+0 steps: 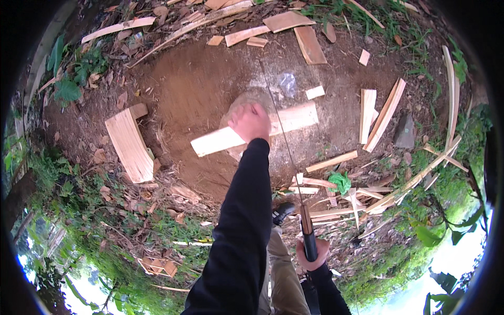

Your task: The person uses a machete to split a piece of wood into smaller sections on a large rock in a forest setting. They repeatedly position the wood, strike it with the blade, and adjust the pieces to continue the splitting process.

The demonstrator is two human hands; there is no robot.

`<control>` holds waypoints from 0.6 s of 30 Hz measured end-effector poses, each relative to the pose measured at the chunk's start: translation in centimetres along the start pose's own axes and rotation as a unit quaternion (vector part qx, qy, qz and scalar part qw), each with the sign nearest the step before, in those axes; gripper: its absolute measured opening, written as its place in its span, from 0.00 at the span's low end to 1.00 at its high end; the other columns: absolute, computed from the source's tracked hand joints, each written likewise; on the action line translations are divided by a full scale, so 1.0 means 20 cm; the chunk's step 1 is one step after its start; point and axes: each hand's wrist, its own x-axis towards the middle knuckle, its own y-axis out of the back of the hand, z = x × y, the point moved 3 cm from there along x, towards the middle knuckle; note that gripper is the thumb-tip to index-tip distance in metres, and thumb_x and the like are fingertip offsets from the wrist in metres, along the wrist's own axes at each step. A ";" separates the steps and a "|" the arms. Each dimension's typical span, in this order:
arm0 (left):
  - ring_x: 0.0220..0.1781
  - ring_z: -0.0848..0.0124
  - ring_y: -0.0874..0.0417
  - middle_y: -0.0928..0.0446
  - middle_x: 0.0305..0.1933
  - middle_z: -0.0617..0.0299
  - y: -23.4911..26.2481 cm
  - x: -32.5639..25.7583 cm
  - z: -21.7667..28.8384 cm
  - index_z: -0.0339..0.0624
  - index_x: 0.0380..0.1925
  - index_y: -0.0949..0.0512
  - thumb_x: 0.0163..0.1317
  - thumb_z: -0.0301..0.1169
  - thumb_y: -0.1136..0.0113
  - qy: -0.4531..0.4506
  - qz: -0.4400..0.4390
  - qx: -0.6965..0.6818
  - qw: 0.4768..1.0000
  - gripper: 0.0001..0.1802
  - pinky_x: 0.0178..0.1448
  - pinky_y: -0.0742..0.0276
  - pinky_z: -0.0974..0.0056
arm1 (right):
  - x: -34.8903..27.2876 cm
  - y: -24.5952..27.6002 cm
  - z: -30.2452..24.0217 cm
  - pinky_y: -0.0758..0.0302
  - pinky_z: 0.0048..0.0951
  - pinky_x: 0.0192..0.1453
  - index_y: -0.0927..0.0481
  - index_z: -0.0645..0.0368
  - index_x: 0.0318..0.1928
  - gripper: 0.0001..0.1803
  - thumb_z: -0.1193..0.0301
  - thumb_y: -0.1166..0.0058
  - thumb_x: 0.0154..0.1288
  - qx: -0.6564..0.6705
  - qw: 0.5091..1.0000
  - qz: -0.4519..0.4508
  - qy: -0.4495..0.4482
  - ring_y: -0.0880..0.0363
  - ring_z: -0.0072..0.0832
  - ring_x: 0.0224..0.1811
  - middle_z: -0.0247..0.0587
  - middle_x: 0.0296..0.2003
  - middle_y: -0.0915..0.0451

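My left hand (250,123) is closed over the middle of a pale wooden board (291,118), which lies slanted across a round block (247,100), stump or stone, on the ground. Beside it, my right hand (313,254) grips the straight dark handle of a long-bladed tool (281,123). The blade is seen edge-on as a thin line, so I cannot make out whether it is a saw or a machete. It passes over the board to the right of my left hand in this view; whether it touches the wood is unclear.
A wide pale plank (128,144) lies at the left. Narrow boards (384,116) and a grey stone (405,131) lie to the right. Wood offcuts (310,44) are scattered behind. A green crumpled bag (340,182) rests among sticks near my shoe (283,212). Plants ring the dirt patch.
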 end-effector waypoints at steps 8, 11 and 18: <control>0.42 0.56 0.20 0.18 0.36 0.58 -0.01 -0.01 0.04 0.45 0.25 0.18 0.61 0.40 0.51 -0.031 -0.026 0.059 0.997 0.16 0.48 0.34 0.49 | 0.01 0.01 -0.12 0.28 0.30 0.22 0.23 0.55 0.20 0.07 0.72 0.37 0.47 0.033 0.997 -0.056 -0.041 0.23 0.33 0.15 0.38 0.14 0.26; 0.39 0.55 0.20 0.18 0.34 0.58 -0.04 -0.02 0.04 0.45 0.25 0.18 0.61 0.41 0.52 -0.050 -0.027 0.070 0.996 0.16 0.47 0.33 0.48 | 0.02 -0.01 -0.16 0.29 0.32 0.21 0.24 0.55 0.19 0.08 0.73 0.37 0.45 0.037 0.999 -0.032 -0.020 0.24 0.36 0.14 0.39 0.13 0.27; 0.33 0.54 0.20 0.20 0.27 0.58 -0.04 0.00 0.03 0.46 0.20 0.21 0.58 0.40 0.51 -0.085 0.033 0.097 0.991 0.15 0.38 0.30 0.47 | -0.03 -0.27 -0.30 0.31 0.33 0.19 0.26 0.55 0.16 0.10 0.72 0.37 0.45 0.157 0.985 0.062 -0.027 0.27 0.36 0.12 0.39 0.11 0.30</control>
